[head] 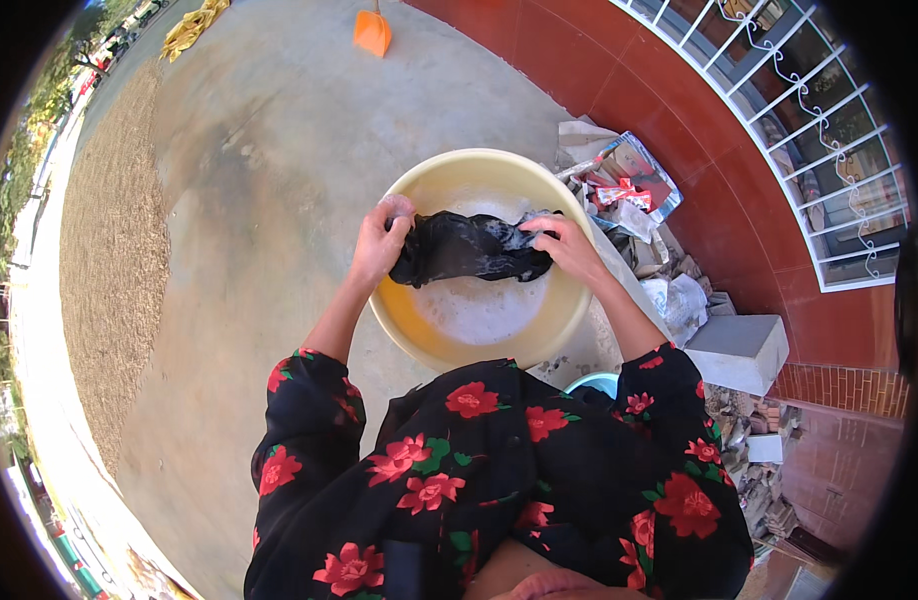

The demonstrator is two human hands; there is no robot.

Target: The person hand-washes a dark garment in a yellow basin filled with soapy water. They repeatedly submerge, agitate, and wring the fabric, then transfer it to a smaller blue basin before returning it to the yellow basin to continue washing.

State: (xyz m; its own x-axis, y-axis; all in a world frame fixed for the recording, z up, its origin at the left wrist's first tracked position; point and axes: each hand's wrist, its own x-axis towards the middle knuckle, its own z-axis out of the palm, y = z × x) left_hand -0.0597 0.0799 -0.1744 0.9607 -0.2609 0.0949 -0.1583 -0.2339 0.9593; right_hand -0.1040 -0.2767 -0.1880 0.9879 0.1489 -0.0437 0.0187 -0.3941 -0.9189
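Note:
A wet black cloth (470,247) with suds on it is stretched sideways between my two hands, over a large cream plastic basin (429,346). Foamy water (478,307) lies in the basin below the cloth. My left hand (382,236) grips the cloth's left end near the basin's left rim, with foam on the fingers. The right end is in my right hand (568,244), its thumb and fingers on the sudsy fabric near the right rim. What kind of garment or cloth it is, I cannot tell.
Cardboard, wrappers and rubble (624,195) lie along the red wall (699,142) at right, near a grey-white block (736,352). A light blue container (595,384) is partly hidden by my body. An orange dustpan (373,32) lies at the top; spread grain-like material (114,270) covers ground at left.

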